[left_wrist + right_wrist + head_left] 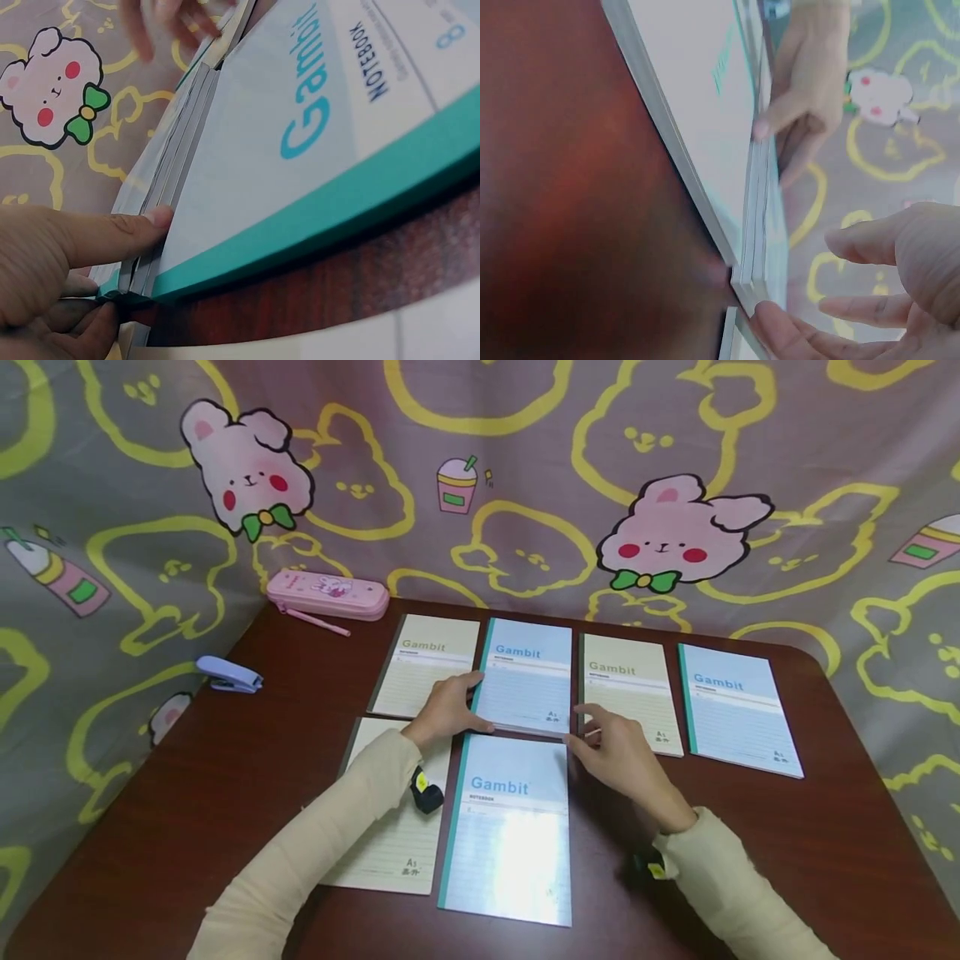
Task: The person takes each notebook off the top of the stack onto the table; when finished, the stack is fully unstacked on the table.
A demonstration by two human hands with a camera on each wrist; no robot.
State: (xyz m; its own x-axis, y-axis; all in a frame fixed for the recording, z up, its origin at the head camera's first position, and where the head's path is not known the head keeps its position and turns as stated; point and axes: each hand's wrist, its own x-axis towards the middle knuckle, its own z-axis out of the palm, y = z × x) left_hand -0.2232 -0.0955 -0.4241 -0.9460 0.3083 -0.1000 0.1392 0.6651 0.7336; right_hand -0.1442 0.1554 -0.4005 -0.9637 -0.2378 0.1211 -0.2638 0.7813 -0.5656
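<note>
Nearest, blue notebook (510,827) lies flat; beyond it, left hand (447,710) pinches the blue stack's (525,681) corner, seemingly squaring it; right hand (618,752), relaxed, touches its other corner.

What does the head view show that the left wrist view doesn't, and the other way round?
Only the head view shows the whole layout: six notebooks, a pink pencil case and a stapler.
Only the left wrist view shows the left hand's thumb against the edge of a stacked blue notebook.
Both show the left hand and right hand at that notebook.
</note>
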